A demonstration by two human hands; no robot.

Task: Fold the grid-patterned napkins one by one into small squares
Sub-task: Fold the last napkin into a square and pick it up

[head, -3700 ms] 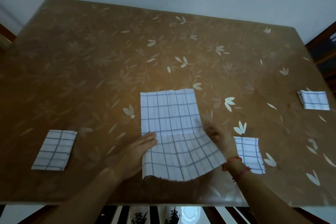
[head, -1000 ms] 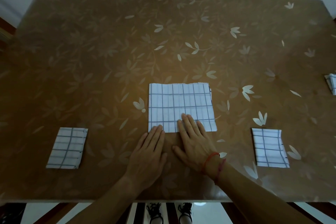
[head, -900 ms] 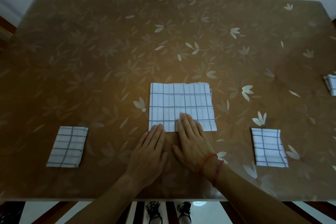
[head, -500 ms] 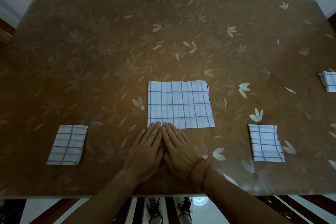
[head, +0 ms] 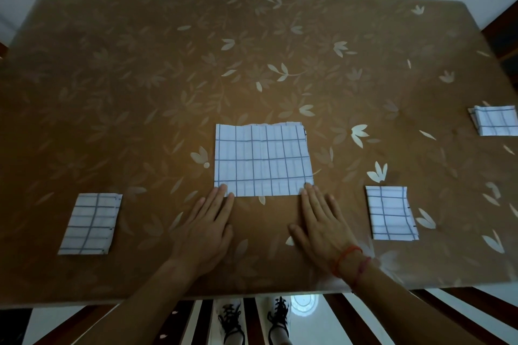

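A white napkin with a blue grid (head: 262, 159) lies flat in the middle of the table, folded in half into a wide rectangle. My left hand (head: 206, 225) rests flat, fingers together, fingertips on the napkin's near left corner. My right hand (head: 319, 223) lies flat too, its fingertips at the near right corner. Neither hand grips the cloth. Three smaller folded napkins lie around: one at the left (head: 91, 223), one at the right (head: 391, 213), one at the far right edge (head: 494, 120).
The table (head: 140, 78) has a brown cloth with pale leaf prints under a glossy cover. Its near edge runs just below my wrists. A dark wooden chair (head: 501, 36) stands at the right. My shoes show on the striped floor below.
The napkin went from open and half lifted to folded in half. In the last half second my hands slid apart along its near edge, from the middle to the two corners.
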